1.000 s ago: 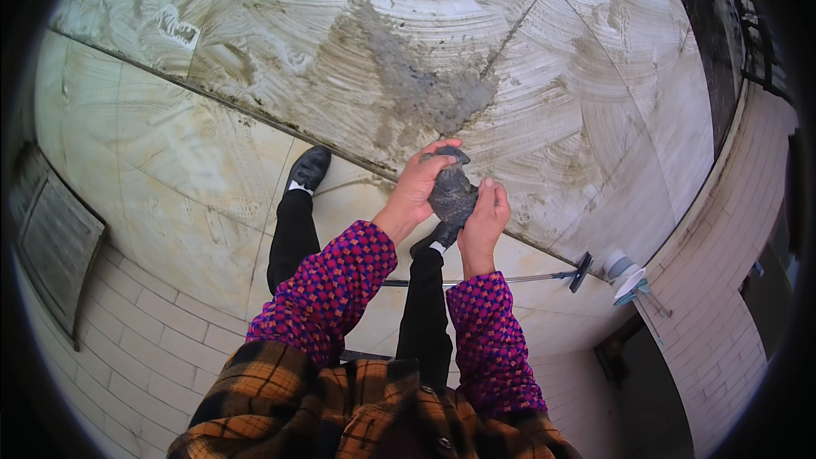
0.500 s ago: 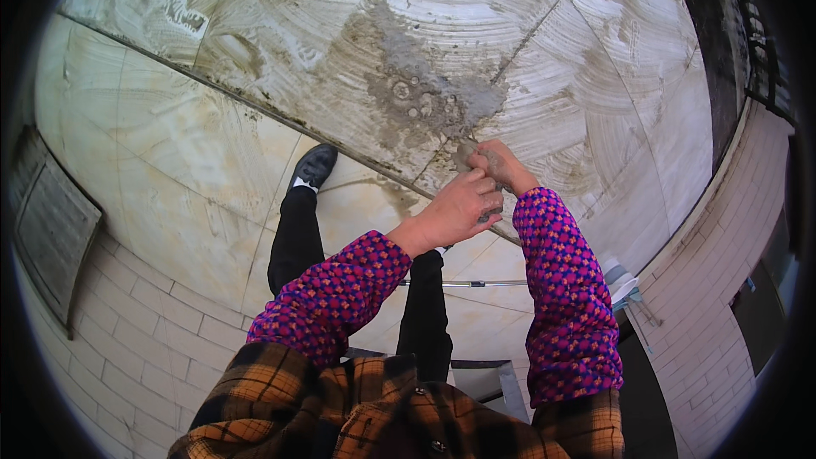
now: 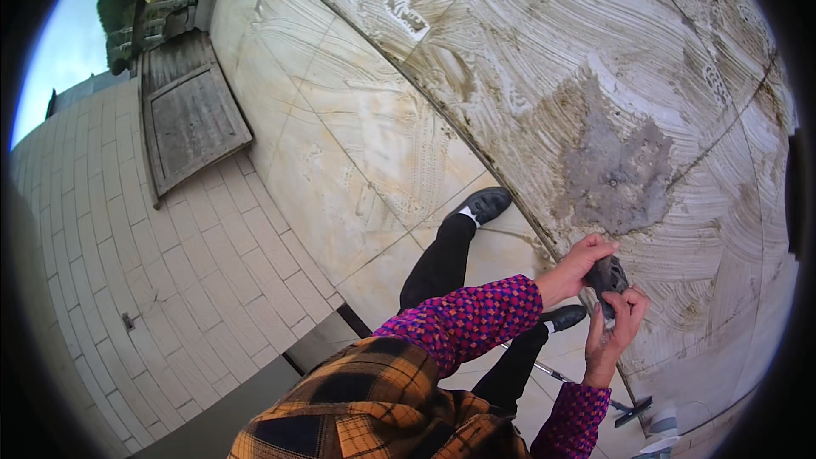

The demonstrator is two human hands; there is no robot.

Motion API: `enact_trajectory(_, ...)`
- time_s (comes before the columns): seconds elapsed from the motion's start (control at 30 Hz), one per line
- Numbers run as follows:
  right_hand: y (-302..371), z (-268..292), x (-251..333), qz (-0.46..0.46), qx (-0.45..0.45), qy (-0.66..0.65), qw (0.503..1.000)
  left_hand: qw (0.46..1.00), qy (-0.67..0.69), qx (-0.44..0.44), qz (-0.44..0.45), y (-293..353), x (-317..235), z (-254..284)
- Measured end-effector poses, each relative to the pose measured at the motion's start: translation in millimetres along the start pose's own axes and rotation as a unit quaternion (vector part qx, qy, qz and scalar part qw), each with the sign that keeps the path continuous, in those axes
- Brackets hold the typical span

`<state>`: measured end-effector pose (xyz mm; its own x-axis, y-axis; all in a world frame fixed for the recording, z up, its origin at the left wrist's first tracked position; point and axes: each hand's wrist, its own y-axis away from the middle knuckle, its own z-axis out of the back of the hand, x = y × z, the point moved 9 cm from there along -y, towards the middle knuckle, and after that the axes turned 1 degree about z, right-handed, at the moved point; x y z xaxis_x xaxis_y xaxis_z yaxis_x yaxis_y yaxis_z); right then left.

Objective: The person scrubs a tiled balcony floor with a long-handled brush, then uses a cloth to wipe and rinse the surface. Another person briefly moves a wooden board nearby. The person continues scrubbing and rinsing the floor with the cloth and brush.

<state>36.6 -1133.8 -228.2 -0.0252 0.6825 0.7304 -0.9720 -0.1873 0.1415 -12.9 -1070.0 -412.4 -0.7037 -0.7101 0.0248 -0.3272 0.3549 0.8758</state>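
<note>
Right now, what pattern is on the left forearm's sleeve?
The left sleeve has a small, dense geometric pattern: magenta and dark blue with orange flecks. Best seen in the head view.

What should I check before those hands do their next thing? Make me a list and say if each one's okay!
1. Left hand has a grip: ok, it holds the upper end of the dark cloth.
2. Right hand has a grip: ok, it holds the lower end.
3. Cloth has no water left in it: cannot tell from here.
4. Floor by the hands is clean: not ok, a grey, wet-looking patch and dirty streaks show.
5. Dark shoes are off that patch: ok, both are apart from it.
6. Long-handled floor tool is clear of the hands: ok, neither touches it.
</note>
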Motion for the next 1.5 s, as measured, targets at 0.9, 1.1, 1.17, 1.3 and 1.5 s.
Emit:
enact_trajectory(0.9, 8.0, -61.8, -126.7, -0.160, 0.510, -0.108, 0.838, 0.288, -0.746, 0.358, -0.482, 140.0, 1.9, -164.9)
enact_trajectory(1.1, 9.9, 1.1, -120.8, -0.348, 0.091, -0.556, 0.749, 0.793, -0.470, 0.066, -0.382, 88.9, -66.3, -113.5)
enact_trajectory(1.17, 15.2, 18.8, -102.4, -0.253, 0.040, -0.617, 0.744, 0.975, -0.187, 0.002, -0.119, 66.9, -38.1, -69.1)
enact_trajectory(1.3, 23.6, 14.6, -80.3, -0.190, -0.055, -0.655, 0.729, 0.992, -0.035, 0.058, 0.105, 79.7, 20.7, -59.9)
enact_trajectory(1.5, -9.2, 47.8, -21.3, 0.036, 0.072, -0.612, 0.787, 0.965, -0.035, 0.100, 0.239, 99.3, 70.7, -49.3)
